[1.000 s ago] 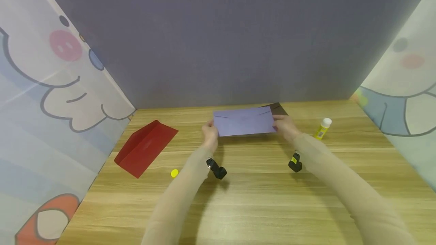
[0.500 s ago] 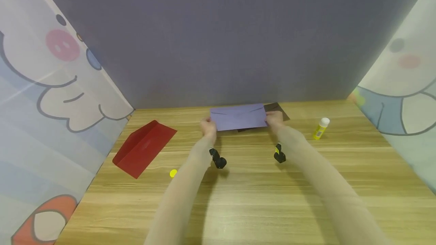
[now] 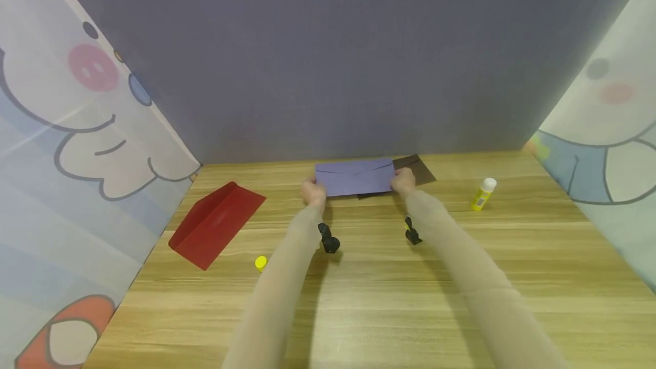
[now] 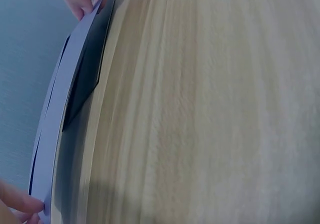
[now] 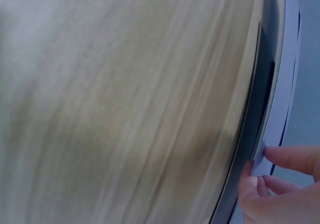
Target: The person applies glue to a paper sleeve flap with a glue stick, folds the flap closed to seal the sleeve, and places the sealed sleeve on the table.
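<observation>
A purple envelope [image 3: 355, 179] is stretched between both hands at the back of the table, flap side up. My left hand [image 3: 314, 192] pinches its left end, thumb on top in the left wrist view, where the fingers [image 4: 22, 200] show at the lower corner. The right end is pinched by my right hand [image 3: 404, 181]; its thumb and fingertips [image 5: 275, 154] close on the corner in the right wrist view. Beneath lies a dark brown envelope [image 3: 419, 171], partly covered by the purple one. In both wrist views a gap shows between the two envelopes.
To the left lies a red envelope [image 3: 217, 226] with its flap raised. A small yellow cap [image 3: 261, 263] sits near my left forearm. At the right is a yellow glue stick [image 3: 484, 193] with a white end. A grey panel [image 3: 328, 61] rises behind the table.
Both hands have carried the purple envelope leftward and slightly back over the dark brown envelope, uncovering more of its right side. The right hand has moved furthest left. Other things stay put.
</observation>
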